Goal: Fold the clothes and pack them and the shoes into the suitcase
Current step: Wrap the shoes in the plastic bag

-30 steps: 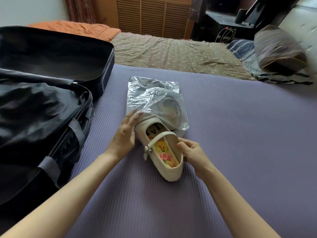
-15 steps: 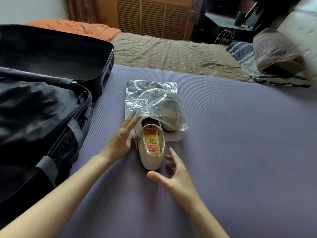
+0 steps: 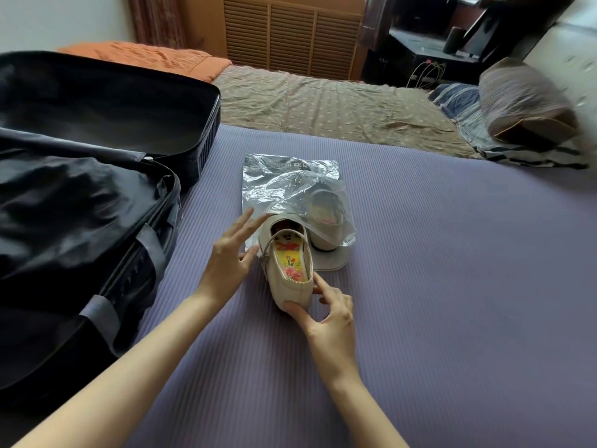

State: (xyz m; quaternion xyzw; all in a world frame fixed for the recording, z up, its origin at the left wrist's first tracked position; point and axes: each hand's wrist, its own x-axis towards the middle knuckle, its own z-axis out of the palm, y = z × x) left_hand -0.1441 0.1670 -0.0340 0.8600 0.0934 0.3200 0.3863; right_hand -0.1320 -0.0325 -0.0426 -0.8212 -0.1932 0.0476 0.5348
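Right grip [image 3: 326,315] pinching shoe heel: bagging under way

Right grip: thumb against the back of the heel, forefinger on the heel's right rim. The cream shoe [image 3: 290,279] is pinched between the two, and the other fingers curl loosely clear of it.

Left grip [image 3: 231,257]: fingers straight and spread along the shoe's left side, thumb next to the strap buckle. Whether it touches cannot be told. The fingertips reach toward the mouth of the plastic bag [image 3: 284,185]. Holds nothing.

Shoe, position: on the purple mat [image 3: 436,302] of the bed, heel nearest the person and inside the right grip, toe just under the bag's open lip. Most of its length lies outside the bag.

Second shoe [image 3: 324,215]: wholly inside the bag, to the right of the first, seen through the film.

Suitcase [image 3: 206,140]: open, to the left of the bag and apart from it. Dark lining covers the near half and its contents cannot be made out.

Progress, as judged: one shoe bagged, one partly in. Left to do: seat this shoe fully, close the bag, move it into the suitcase. No clothes show on the mat, and whether any are already folded and packed cannot be told.
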